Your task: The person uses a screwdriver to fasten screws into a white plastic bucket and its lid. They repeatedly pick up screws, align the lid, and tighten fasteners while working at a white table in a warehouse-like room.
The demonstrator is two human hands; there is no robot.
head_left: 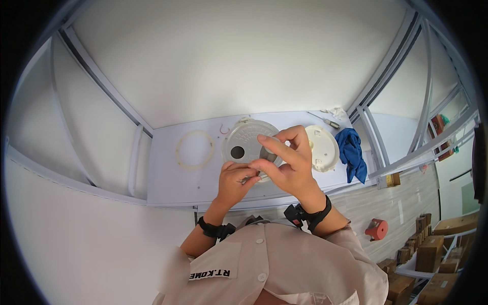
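One white disc [249, 133] lies on the table [170, 184], just beyond the left hand [235, 182] (fingertips bunched; cannot tell whether gripping), partly hidden by the right hand [294, 165], thumb and forefinger apart.

A smooth white tabletop [168, 185] sits under a round, off-white plastic housing [254, 133] with a dark grey circular hole [237, 152], a thin cream-yellow ring [178, 150] and a round, creamy white plastic disc [328, 147]. The boldest colour I see is the deep, plain blue of a crumpled cloth [352, 152]. The plain beige buttoned shirt [300, 254] carries black lettering [209, 275]; the wrist straps [320, 216] are black. Beyond, a coral-red stool [377, 230] and brown cardboard boxes [430, 253] stand on a floor [356, 208] streaked pale grey.
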